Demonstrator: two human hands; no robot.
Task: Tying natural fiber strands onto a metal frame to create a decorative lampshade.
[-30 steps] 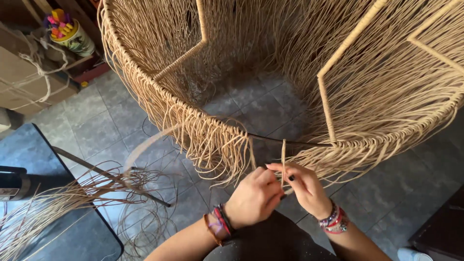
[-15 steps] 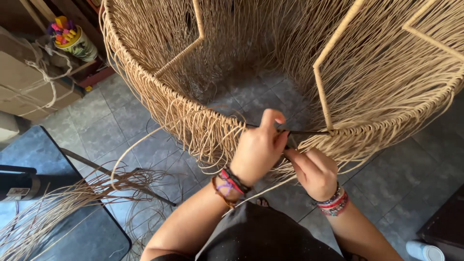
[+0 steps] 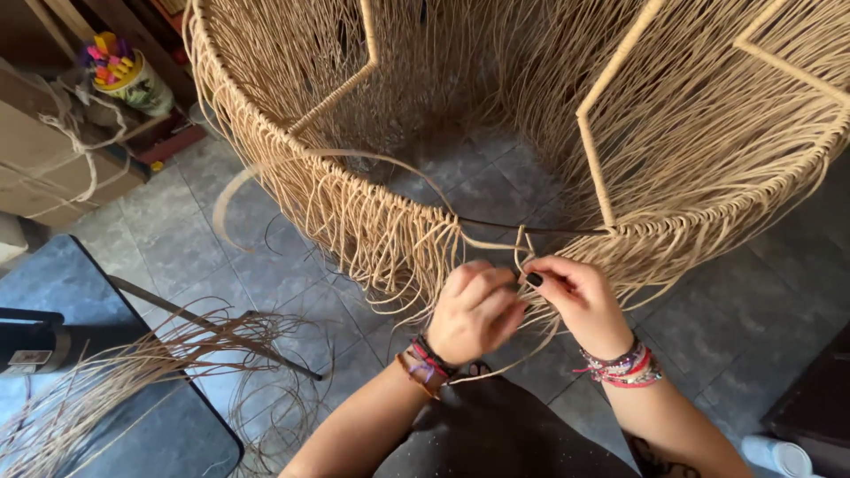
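A large round frame (image 3: 611, 115) wrapped in tan rattan strands stands on the tiled floor in front of me. Its near rim (image 3: 531, 228) shows a bare dark wire gap between two woven stretches. My left hand (image 3: 474, 310) and my right hand (image 3: 575, 296) meet just below that gap, both pinching a tan rattan strand (image 3: 518, 243) looped over the wire. The strand's long tail (image 3: 292, 164) arcs away to the left over the rim. Both wrists wear several coloured bracelets.
A bundle of loose rattan strands (image 3: 133, 372) lies over a dark blue surface (image 3: 159, 434) at lower left. A thin dark rod (image 3: 221, 332) crosses the floor there. Cardboard tied with cord (image 3: 53, 150) and a tin of colourful items (image 3: 124, 75) sit at upper left.
My hands have dropped from the rim wire to just below it. The strand's tail has swung up into a wide arc on the left.
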